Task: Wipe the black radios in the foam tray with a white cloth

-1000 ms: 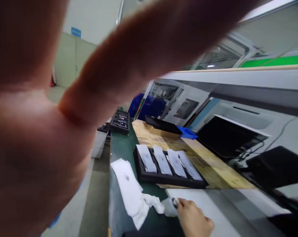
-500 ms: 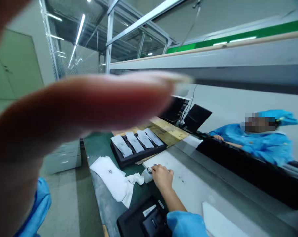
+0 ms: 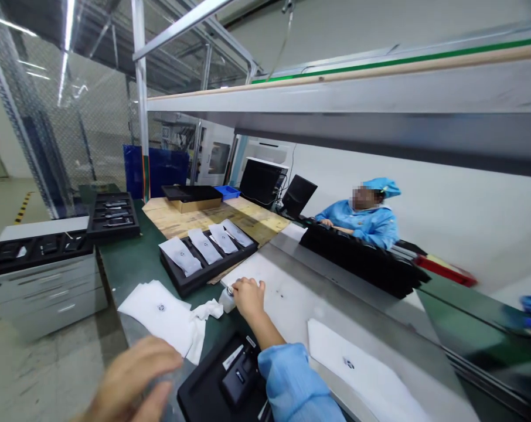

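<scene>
My right hand (image 3: 249, 300), in a blue sleeve, has its fingers closed on the metallic top of a small whitish bottle (image 3: 227, 300) at the middle of the bench. Beside the bottle lies a crumpled white wipe (image 3: 210, 309), touching a stack of white printed sleeves (image 3: 157, 313). Blurred at the lower left, my left hand (image 3: 136, 378) has bent fingers with a gap between thumb and forefinger; I see nothing held there. Below my right forearm sits a black tray (image 3: 204, 381) with a dark device (image 3: 240, 378) in it, partly covered by my sleeve.
A black foam tray (image 3: 181, 286) holds several white pouches (image 3: 205, 246). Farther left stands another black tray (image 3: 113, 231) with dark items. White sheets (image 3: 357, 363) lie at right. A shelf beam (image 3: 336, 99) crosses above. A co-worker in blue (image 3: 362, 220) sits behind black panels (image 3: 357, 264).
My left hand has dropped from close in front of the camera to the lower left. The view has swung right. My right hand stays at the bottle.
</scene>
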A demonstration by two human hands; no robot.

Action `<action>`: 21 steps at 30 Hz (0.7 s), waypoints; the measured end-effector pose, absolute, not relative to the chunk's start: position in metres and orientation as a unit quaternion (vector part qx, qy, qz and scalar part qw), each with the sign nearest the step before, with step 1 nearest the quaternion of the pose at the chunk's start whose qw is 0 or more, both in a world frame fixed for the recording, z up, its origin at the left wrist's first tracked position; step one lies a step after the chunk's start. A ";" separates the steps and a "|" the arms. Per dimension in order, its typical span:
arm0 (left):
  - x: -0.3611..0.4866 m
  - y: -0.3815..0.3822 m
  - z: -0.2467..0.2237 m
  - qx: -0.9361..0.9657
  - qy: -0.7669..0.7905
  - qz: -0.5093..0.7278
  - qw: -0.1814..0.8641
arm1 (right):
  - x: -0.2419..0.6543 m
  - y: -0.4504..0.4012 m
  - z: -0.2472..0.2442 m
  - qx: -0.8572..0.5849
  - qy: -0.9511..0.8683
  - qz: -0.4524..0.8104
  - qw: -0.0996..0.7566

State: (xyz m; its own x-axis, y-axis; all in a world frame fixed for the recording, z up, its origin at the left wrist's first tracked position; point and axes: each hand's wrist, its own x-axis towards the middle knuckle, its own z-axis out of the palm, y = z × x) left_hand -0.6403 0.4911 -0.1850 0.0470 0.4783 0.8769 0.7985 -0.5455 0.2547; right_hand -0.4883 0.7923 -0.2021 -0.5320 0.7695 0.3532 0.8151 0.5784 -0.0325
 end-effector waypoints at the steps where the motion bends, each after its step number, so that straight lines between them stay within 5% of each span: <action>1: -0.631 0.502 -0.200 -0.739 -0.427 -0.504 0.136 | -0.489 0.792 -0.201 -0.452 -0.873 -0.064 0.172; 9: -0.538 0.562 -0.344 -0.846 -0.404 -0.299 0.178 | -0.404 0.771 -0.199 -0.468 -0.852 0.008 0.233; 14: -0.524 0.559 -0.350 -0.836 -0.475 -0.253 0.103 | -0.334 0.719 -0.242 -0.420 -0.874 0.048 0.240; 21: -0.524 0.556 -0.337 -0.837 -0.483 -0.239 0.096 | -0.352 0.721 -0.269 -0.336 -0.925 0.005 0.176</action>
State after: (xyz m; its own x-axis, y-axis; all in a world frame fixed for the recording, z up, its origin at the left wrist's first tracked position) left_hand -0.5244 0.5564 -0.3366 0.4192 0.7624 0.4930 0.8540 -0.5154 0.0708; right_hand -0.3520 0.7214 -0.2687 -0.7117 0.6240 0.3226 0.6209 0.7736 -0.1268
